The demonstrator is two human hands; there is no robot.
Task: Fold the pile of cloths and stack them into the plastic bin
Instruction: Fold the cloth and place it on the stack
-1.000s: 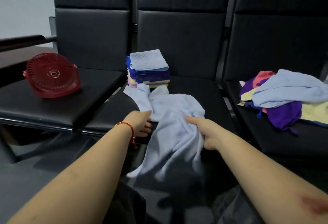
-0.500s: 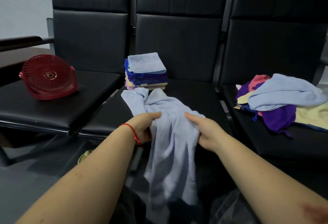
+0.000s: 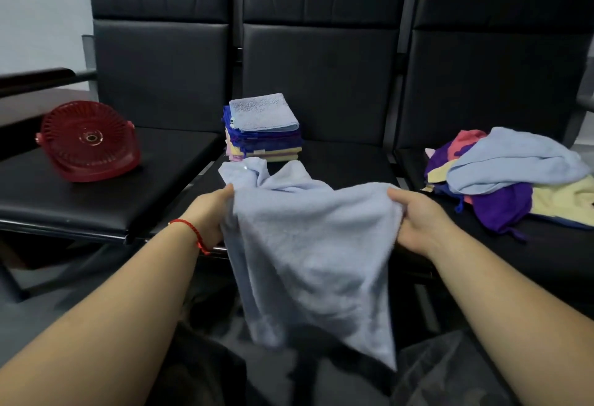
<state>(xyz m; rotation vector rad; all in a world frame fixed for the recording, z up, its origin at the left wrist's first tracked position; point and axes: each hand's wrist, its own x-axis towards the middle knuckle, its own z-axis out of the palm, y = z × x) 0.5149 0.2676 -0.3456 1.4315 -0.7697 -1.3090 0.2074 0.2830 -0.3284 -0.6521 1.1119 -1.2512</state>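
- Hands have pulled apart since half a second ago: the left hand (image 3: 210, 216) and right hand (image 3: 416, 221) now stretch the light blue cloth (image 3: 308, 254) wide, where it hung bunched between them.
- Both sets of fingers are closed, pinching the cloth's top edge, one at each side.
- Its lower part now hangs spread in front of the middle seat (image 3: 347, 168); one corner trails back onto the cushion.
- Behind, the folded stack (image 3: 263, 129) sits unchanged on that seat.
- Far right, the unfolded pile (image 3: 511, 174); far left, the red fan (image 3: 88, 140).
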